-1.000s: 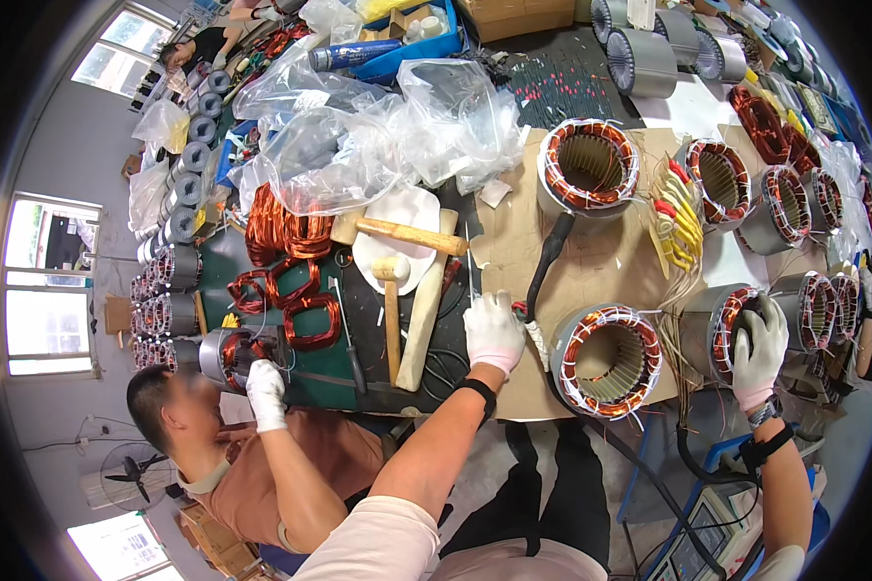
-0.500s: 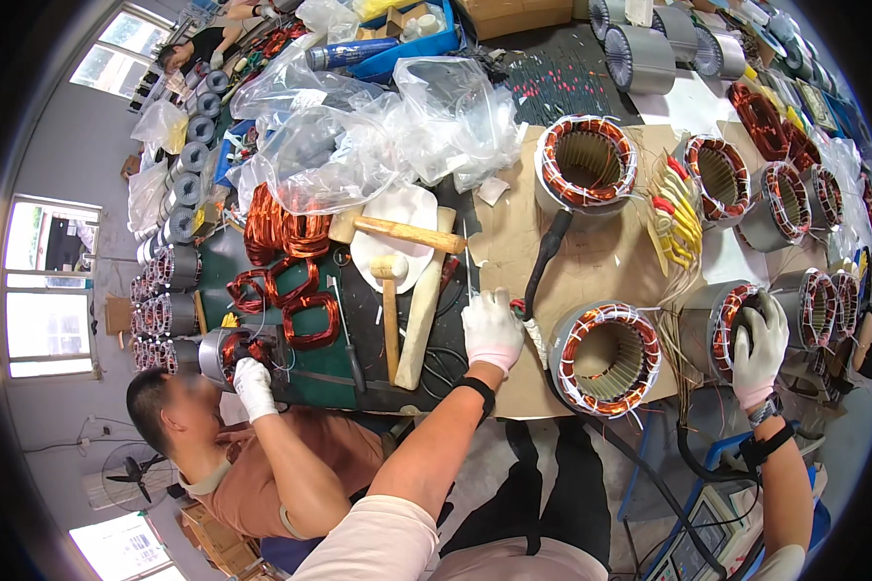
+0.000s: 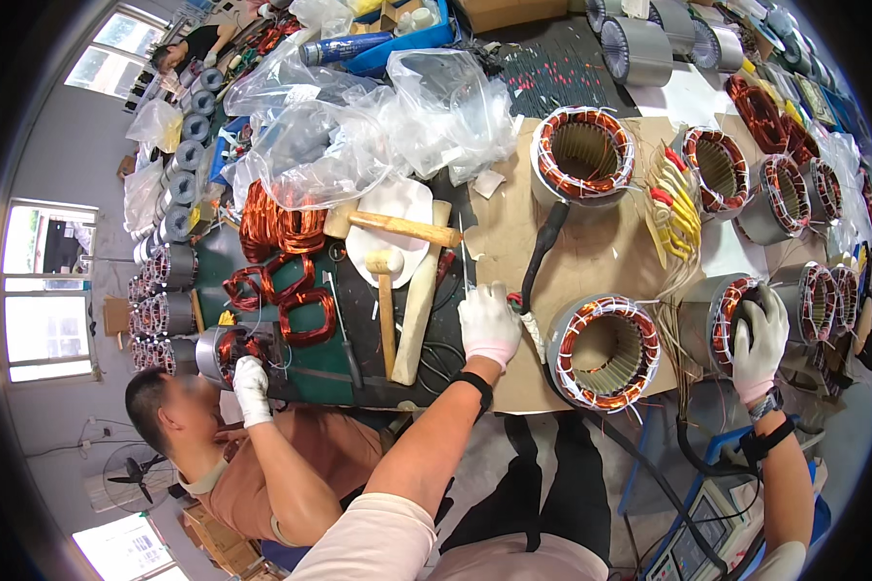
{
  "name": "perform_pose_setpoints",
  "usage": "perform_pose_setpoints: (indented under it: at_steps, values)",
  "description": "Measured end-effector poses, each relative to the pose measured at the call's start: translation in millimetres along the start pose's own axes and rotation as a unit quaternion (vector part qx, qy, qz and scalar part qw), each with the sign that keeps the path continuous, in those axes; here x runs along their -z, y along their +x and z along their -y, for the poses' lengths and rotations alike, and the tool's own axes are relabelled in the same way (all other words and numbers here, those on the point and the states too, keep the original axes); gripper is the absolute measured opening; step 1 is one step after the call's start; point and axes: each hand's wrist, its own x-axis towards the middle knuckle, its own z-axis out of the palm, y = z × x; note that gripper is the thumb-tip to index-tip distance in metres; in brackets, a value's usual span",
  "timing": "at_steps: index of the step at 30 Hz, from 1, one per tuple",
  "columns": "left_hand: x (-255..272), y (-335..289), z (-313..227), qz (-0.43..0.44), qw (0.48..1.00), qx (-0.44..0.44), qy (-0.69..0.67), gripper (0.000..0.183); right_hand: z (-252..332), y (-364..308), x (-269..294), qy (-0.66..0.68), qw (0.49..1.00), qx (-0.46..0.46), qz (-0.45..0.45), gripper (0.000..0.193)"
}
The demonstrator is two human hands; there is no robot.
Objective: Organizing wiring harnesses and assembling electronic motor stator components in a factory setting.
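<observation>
My right hand (image 3: 758, 344), in a white glove, grips the rim of a grey motor stator (image 3: 700, 324) lying on its side at the right, its thumb at the bore. Copper windings laced with white cord ring that stator's end. My left hand (image 3: 488, 327), also gloved, rests at the cardboard's left edge with its fingers loosely apart. Beside its thumb lies the end of a black sleeved cable (image 3: 545, 250). Between my hands, an upright stator (image 3: 559, 363) shows its slotted bore. Another upright stator (image 3: 543, 184) stands farther back.
Mallets (image 3: 405, 229) and a wooden stick (image 3: 419, 324) lie left of my left hand, near copper coils (image 3: 308, 315). Plastic bags (image 3: 358, 145) cover the back. Yellow-sleeved leads (image 3: 683, 218) lie near more stators (image 3: 715, 174). A co-worker (image 3: 291, 455) handles another stator (image 3: 209, 356) at left.
The whole view has shifted very slightly. Both my hands keep their places, the right one still on the stator. A person in the far background has changed arm position.
</observation>
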Motion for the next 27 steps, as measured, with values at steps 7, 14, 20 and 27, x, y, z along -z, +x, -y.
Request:
perform_pose_setpoints:
  at_steps: [7, 14, 20, 27]
  values:
    - [-1.4, 1.0, 1.3, -0.005, 1.0, -0.001, -0.009, 0.022, 0.6, 0.7, -0.1, 0.003, 1.0, 0.001, 0.0, 0.032]
    - [-3.9, 0.5, 3.0, 0.005, 1.0, 0.003, 0.007, 0.032, -3.6, 0.1, -1.9, -0.013, 1.0, 0.005, 0.004, 0.032]
    - [-0.5, 0.1, 0.9, 0.015, 1.0, 0.007, 0.006, 0.025, -1.6, -0.8, -0.8, -0.011, 1.0, 0.003, 0.004, 0.031]
    - [-9.1, -0.6, -7.1, 0.022, 1.0, 0.01, -0.001, 0.025, -7.9, -2.3, 3.5, -0.015, 1.0, 0.005, -0.006, 0.028]
